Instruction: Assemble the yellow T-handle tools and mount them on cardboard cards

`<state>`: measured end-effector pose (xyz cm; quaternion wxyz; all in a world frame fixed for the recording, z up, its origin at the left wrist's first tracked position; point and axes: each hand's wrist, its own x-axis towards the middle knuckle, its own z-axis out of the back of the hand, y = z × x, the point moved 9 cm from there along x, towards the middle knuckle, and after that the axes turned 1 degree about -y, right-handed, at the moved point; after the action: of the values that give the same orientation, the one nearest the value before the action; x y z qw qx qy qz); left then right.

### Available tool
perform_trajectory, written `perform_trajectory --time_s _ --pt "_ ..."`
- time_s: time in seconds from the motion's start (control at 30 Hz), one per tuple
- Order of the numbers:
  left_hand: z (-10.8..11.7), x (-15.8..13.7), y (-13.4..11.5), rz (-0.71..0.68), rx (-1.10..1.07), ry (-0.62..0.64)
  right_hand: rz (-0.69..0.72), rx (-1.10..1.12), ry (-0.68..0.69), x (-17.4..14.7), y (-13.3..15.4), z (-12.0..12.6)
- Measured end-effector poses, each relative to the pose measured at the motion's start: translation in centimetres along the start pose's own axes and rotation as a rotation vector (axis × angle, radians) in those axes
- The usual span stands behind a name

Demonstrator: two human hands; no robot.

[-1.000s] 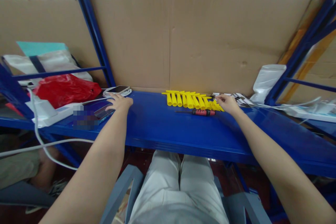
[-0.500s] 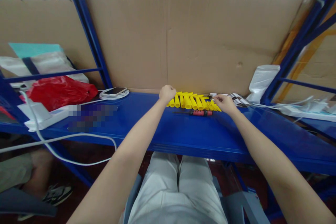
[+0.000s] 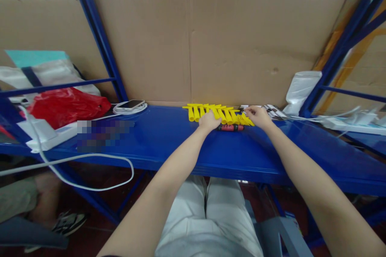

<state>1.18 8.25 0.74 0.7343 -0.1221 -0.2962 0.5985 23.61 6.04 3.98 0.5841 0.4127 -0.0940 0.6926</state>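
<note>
- Row of yellow, tube-shaped pieces, apparently plastic (image 3: 228,116): laid side by side toward the rear of the smooth blue metal table (image 3: 169,140), wide ends toward the person; the alignment presumably keeps each piece separate and within reach. At the right end, narrower-looking yellow pieces (image 3: 246,119) lie bunched and slanted.
- Left hand (image 3: 208,121): over the row's left-central part, back of the hand uppermost, fingers directed at the pieces and partly concealed; how far open it is, and whether it grips one, cannot be told.
- Right hand (image 3: 255,115): at the row's right end, fingers bent and thumb drawn near them, a posture suited to small items; whether anything is pinched cannot be told.
- Red-and-black tool handle (image 3: 231,127): lying crosswise just in front of the row, probably for easy access; its left end adjoins the left hand.
- Flat black-and-white items (image 3: 276,112): beside and beyond the right hand, seemingly set clear of the yellow row.
</note>
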Motion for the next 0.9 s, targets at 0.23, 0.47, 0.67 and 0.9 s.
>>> perform_trajectory --time_s 0.23,0.47,0.67,0.9 --pt "0.4 1.2 1.7 0.098 -0.207 -0.079 0.017 0.005 -0.01 0.0 0.0 -0.1" --pt "0.9 1.5 2.4 0.213 -0.715 -0.123 0.0 0.008 0.015 0.1 -0.3 -0.5" --pt "0.3 1.0 -0.1 0.065 -0.86 0.027 -0.007 0.084 -0.048 0.1 -0.6 -0.2" --pt "-1.5 0.2 -2.8 -0.159 -0.817 0.241 -0.014 0.171 -0.132 0.1 -0.3 0.6"
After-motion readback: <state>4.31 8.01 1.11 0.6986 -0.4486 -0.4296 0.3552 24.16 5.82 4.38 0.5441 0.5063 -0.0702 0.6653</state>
